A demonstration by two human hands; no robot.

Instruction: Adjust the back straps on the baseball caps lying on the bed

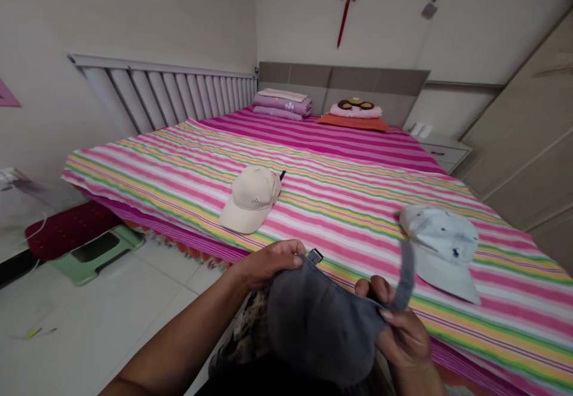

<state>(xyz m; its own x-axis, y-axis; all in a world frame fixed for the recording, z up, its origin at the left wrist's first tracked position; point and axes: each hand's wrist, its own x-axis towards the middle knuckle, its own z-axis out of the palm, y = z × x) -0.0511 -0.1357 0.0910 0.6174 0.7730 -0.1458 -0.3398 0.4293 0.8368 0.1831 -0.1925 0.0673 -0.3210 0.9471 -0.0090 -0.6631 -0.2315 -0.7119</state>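
Between my two hands is a dark grey baseball cap, its back opening turned up toward me. My left hand pinches the edge beside a small metal buckle. My right hand grips the other side, at the root of the loose strap, which sticks up undone and slightly blurred. A beige cap with a small dark logo lies on the bed beyond my left hand. To the right rests a pale blue cap with a small dark emblem, its brim toward me.
The bed wears a striped sheet. Folded purple bedding and a pink pillow on an orange one lie by the headboard. A white rail lines the left side. A green stool stands on the tiled floor at left.
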